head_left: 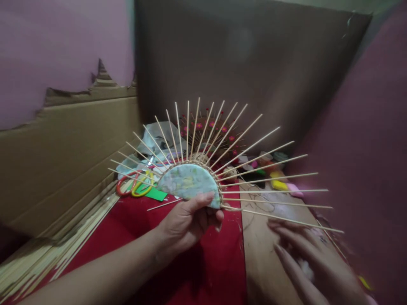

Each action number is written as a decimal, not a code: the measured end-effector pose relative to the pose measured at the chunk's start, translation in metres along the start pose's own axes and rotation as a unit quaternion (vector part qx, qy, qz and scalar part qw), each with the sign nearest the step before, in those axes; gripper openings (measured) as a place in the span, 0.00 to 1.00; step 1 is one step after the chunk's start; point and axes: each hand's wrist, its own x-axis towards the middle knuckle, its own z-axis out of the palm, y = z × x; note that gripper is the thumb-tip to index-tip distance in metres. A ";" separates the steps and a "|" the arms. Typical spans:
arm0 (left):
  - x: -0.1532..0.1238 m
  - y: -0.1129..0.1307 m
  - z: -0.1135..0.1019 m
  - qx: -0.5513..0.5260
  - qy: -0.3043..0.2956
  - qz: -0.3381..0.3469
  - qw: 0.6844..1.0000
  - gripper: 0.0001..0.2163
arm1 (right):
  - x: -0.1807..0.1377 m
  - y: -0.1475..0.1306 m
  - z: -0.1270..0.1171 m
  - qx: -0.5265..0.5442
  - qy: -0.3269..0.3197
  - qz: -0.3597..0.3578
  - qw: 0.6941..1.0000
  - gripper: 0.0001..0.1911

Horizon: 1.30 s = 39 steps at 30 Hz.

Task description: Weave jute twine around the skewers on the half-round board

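Note:
My left hand point(187, 222) is closed on the rim of a round craft base point(189, 181), covered in pale patterned paper with a woven band around its edge. Many thin bamboo skewers point(254, 146) fan out from the base like rays. The piece is held up above a red cloth point(216, 262). My right hand point(307, 258) lies flat with fingers stretched out on a brown board point(257, 258), low right, near a small white tuft. It holds nothing I can see.
Scissors with red and yellow handles point(135, 186) lie on a green scrap behind the base. Coloured felt pieces point(276, 180) and a flowered item sit further back. A bundle of long sticks point(54, 250) lies left. Cardboard walls enclose the space.

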 end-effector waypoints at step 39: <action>-0.004 -0.015 0.002 0.006 0.072 -0.116 0.991 0.02 | 0.051 -0.015 0.068 0.391 -0.087 0.249 0.882 0.10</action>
